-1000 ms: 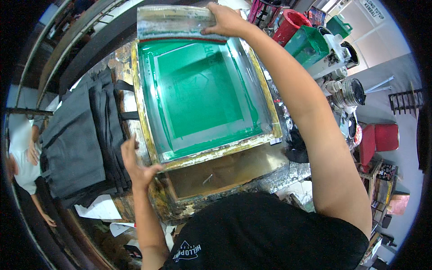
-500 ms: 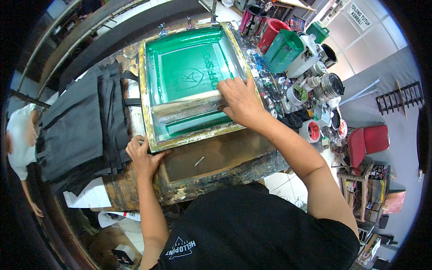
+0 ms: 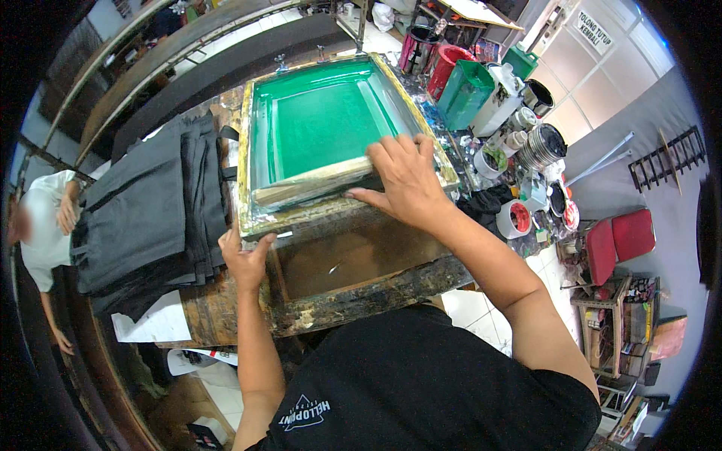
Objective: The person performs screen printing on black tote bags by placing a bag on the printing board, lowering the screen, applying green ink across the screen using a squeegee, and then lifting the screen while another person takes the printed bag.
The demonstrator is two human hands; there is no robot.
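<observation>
Nearest me is the black T-shirt [image 3: 444, 376] of the person working, bent over a stained worktable [image 3: 210, 304]. A brown panel [image 3: 383, 259] lies on the near part of the table, a small pale strip [image 3: 335, 268] on it. Just past it, the left hand [image 3: 248, 259] is at the near left corner of a paint-crusted wooden frame [image 3: 245, 150], its thumb spread well away from the fingers, one to each side of the corner; I can't tell whether it grips the wood.

The right hand [image 3: 410, 180] has its fingers closed over the right end of a wooden squeegee [image 3: 312, 180], with its thumb stretched out along the near side, close by the frame's near rail. The squeegee lies crosswise inside the frame, at the near end of the screen. Beyond it, green ink [image 3: 323, 120] covers the screen, thick and glossy toward the far end.

To the left of the frame is a stack of dark grey fabric bags [image 3: 139, 210], dark straps reaching toward the frame. A co-worker [image 3: 47, 233] in a pale top is past the stack, one hand just beside its outer edge. On the right of the table are a black cloth [image 3: 481, 203] and a tub with red paint [image 3: 519, 218]; farther along are a white jug [image 3: 492, 105], a tall green container [image 3: 464, 98] and a red bucket [image 3: 451, 66]. A red chair [image 3: 632, 233] is over by the grey wall, and a pale panelled door [image 3: 568, 86] is at the far right.
</observation>
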